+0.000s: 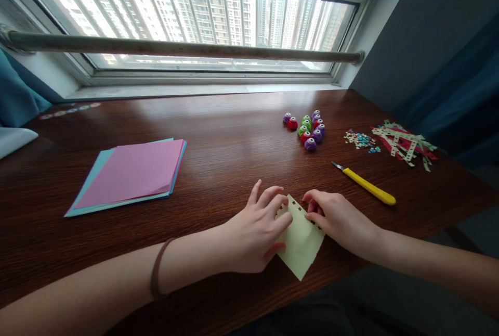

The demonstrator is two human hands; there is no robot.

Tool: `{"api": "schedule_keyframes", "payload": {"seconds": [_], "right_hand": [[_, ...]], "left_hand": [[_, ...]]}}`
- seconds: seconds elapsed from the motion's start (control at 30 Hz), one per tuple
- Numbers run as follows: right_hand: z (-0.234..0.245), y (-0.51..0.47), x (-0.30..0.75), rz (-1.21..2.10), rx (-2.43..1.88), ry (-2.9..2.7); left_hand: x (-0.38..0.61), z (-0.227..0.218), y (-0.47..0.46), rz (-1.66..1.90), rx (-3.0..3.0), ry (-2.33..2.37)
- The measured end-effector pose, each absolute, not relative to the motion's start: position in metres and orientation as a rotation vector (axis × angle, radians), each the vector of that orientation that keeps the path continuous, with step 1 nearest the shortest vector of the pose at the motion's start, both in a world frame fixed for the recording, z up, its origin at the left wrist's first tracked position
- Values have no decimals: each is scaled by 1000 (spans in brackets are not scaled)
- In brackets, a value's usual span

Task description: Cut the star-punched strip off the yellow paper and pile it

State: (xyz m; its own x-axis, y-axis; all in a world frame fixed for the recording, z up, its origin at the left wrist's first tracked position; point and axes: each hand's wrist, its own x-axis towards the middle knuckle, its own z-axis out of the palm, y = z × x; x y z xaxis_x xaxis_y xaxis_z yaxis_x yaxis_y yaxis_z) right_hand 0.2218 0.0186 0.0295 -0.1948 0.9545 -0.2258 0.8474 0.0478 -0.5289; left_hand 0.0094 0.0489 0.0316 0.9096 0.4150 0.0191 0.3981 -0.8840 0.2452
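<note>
A small pale yellow sheet of paper lies turned cornerwise near the table's front edge, with star-shaped holes punched along its upper edges. My left hand rests over the sheet's left side, fingers bent and spread apart, the fingertips touching the paper. At the upper right edge, my right hand pinches the paper between thumb and curled fingers, covering part of the row of stars. Just beyond the right hand lies a craft knife with a yellow handle, its blade pointing to the far left.
On the left of the wooden table sits a stack of coloured paper, pink on top. Several purple, red and green paper punches stand farther back. Tiny paper cutouts and punched paper strips are heaped at the right.
</note>
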Motion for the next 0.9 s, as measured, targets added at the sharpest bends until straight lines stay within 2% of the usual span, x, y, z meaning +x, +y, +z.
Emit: {"api": "schedule_keyframes", "payload": {"seconds": [0.23, 0.63, 0.8, 0.9], "right_hand": [[29, 20, 221, 926, -1861, -2127], [28, 24, 216, 1301, -1599, -1693], [44, 23, 212, 1611, -1387, -1323], [55, 18, 206, 1740, -1273, -1206]], "left_hand": [[7, 33, 53, 90, 2781, 586], [6, 26, 55, 243, 2704, 632], [8, 33, 54, 576, 2262, 802], [8, 45, 55, 594, 1942, 807]]}}
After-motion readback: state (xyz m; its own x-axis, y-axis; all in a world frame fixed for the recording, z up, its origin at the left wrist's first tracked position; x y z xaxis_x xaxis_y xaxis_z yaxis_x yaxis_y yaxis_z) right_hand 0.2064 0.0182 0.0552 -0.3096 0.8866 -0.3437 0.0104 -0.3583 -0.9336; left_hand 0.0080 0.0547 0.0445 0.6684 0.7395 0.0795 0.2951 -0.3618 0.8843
